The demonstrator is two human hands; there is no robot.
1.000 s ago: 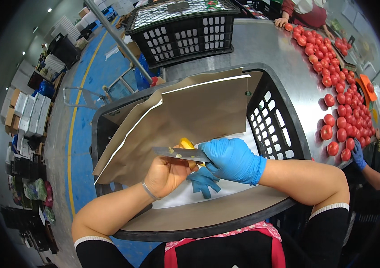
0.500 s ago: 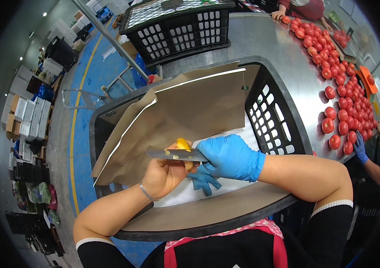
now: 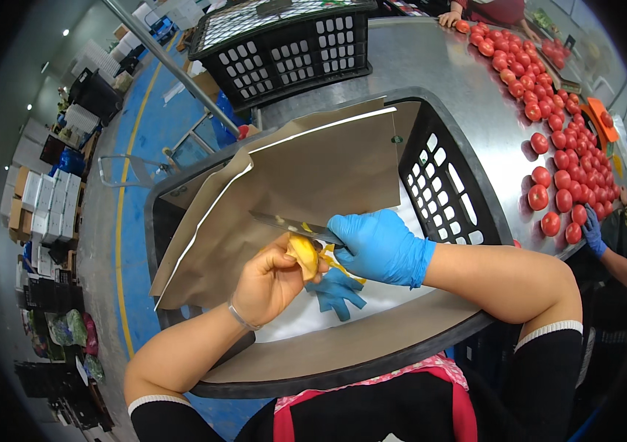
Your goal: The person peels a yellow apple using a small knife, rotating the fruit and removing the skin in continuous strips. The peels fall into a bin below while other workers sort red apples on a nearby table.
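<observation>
My bare left hand [image 3: 268, 286] pinches a yellow fruit [image 3: 303, 258] with some pale flesh bared; its exact kind is unclear. My right hand [image 3: 383, 250], in a blue glove, is closed around the handle of a knife [image 3: 284, 223]. The blade points left just above the fruit, with pale bits stuck to it. Thin yellow peel [image 3: 343, 267] shows below the knife, between my hands. Under them is a black plastic crate [image 3: 463, 140], lined with brown paper [image 3: 328, 169]. In it, a loose blue glove [image 3: 337, 293] lies on a white sheet [image 3: 284, 321].
Many tomatoes [image 3: 560, 180] spread along the right of a steel table [image 3: 431, 66]. Another black crate [image 3: 284, 59] stands at the back. A co-worker's gloved hand [image 3: 592, 232] touches the tomatoes at right; another person's hand [image 3: 449, 18] rests at the far edge.
The knife blade has lifted off the front of the fruit and now sits above it. My left hand has turned the fruit, so more of it shows. Yellow peel has appeared under the knife.
</observation>
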